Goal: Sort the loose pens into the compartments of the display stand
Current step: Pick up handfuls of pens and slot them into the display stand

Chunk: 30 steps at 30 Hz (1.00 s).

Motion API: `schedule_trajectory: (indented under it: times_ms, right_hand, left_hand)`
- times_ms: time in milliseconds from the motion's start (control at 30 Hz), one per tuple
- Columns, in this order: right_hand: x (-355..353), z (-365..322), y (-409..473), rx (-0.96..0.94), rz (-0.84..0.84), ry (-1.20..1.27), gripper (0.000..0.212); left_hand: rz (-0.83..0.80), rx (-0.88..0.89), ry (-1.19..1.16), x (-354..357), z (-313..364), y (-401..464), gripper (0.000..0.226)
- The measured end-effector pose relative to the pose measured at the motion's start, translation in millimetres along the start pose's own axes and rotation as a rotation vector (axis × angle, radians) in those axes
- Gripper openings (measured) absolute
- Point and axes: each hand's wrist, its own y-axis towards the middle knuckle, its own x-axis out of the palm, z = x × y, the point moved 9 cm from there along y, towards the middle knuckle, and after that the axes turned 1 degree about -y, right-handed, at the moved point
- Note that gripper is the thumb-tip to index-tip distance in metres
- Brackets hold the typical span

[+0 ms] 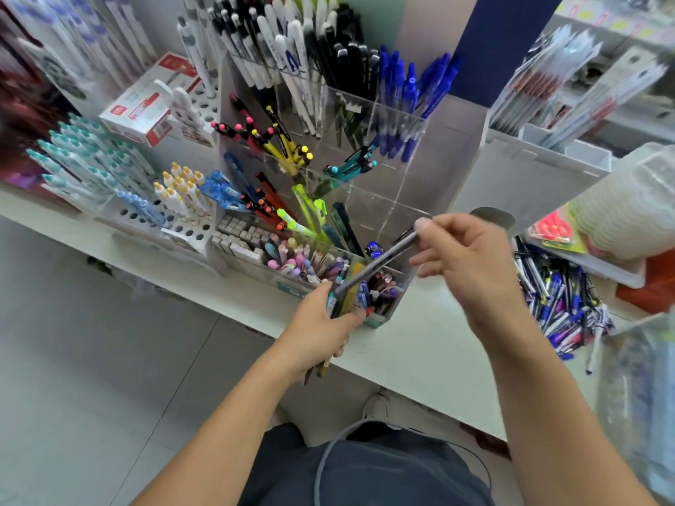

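A: Item 1, left hand (321, 323)?
B: Gripping a bundle of pens (341, 294), fingers curled round them, at the front edge of the counter (420, 341). Bundle's upper ends are touching the front wall of the low clear tray (380, 315); lower ends are sticking out under the palm.

A: Item 2, right hand (464, 257)?
B: Pinching one grey pen (383, 259) at its upper end, thumb & fingers curled on it. Pen is slanting down-left, lower tip reaching into the bundle in the left hand. Blurred, so no detail on it.

A: Item 3, display stand (380, 199)?
B: Clear acrylic, tiered, sitting mid-counter towards the back edge. Back compartments are holding white, black & blue pens (401, 104); middle ones black/yellow & teal; front ones red, lime-green & dark. Front-right compartments look nearly bare, one small blue item in there.

A: Item 4, loose stock?
B: Heap of loose pens (559, 304) lying towards the counter's right edge, mostly blue, well apart from the stand.

A: Misc?
B: Teal-capped pens (84, 155) standing in a holed rack, left end of the counter. Red/white box (146, 104) behind them.
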Motion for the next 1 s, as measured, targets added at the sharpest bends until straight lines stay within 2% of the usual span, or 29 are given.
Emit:
schedule_trajectory:
  times_ms: [100, 200, 300, 367, 467, 533, 600, 667, 733, 800, 933, 1000]
  right_hand:
    - [-31.2, -21.6, 4.4, -0.182, 0.131, 0.005, 0.014]
    - [-33.8, -29.2, 5.0, -0.341, 0.171, -0.203, 0.015]
    - [-22.0, -27.9, 3.8, -0.468, 0.192, -0.447, 0.003]
    - [-8.9, -24.2, 3.2, -0.528, 0.170, -0.560, 0.010]
    - [22.3, -3.5, 11.0, -0.490, 0.025, -0.841, 0.013]
    - [37.9, 7.5, 14.9, -0.443, -0.049, -1.027, 0.017]
    - [39.5, 0.1, 11.7, -0.447, -0.035, -0.944, 0.021]
    - [37.4, -11.4, 4.1, -0.420, -0.027, -0.721, 0.023]
    - [48.7, -4.1, 0.2, -0.268, -0.159, -0.564, 0.024]
    - [61.3, 9.1, -3.8, -0.150, -0.262, -0.568, 0.025]
    - [62.9, 20.0, 4.7, -0.060, -0.285, -0.490, 0.013]
    - [66.4, 25.1, 5.4, -0.010, -0.338, -0.511, 0.012]
  left_hand:
    - [-0.125, -0.146, -0.421, 14.0, -8.8, -7.6, 0.016]
    - [-0.225, -0.175, -0.607, 24.3, -2.7, -13.7, 0.011]
    - [-0.280, -0.164, -0.635, 27.7, 2.0, -16.3, 0.012]
    - [-0.317, -0.152, -0.636, 29.0, 3.4, -18.1, 0.018]
    - [-0.347, -0.124, -0.614, 27.8, 6.1, -20.2, 0.022]
    - [-0.288, -0.088, -0.510, 22.5, 6.8, -19.4, 0.019]
    - [-0.182, -0.042, -0.385, 13.9, 6.8, -16.4, 0.016]
    - [-0.104, 0.030, -0.242, 7.0, 10.2, -13.7, 0.009]
    - [-0.062, 0.112, -0.083, 3.9, 17.5, -12.6, 0.003]
    - [-0.055, 0.154, -0.005, 6.0, 23.1, -12.8, 0.009]
    - [-0.035, 0.218, 0.109, 4.3, 26.8, -14.4, 0.014]
    - [-0.042, 0.210, 0.093, 1.8, 23.7, -14.0, 0.014]
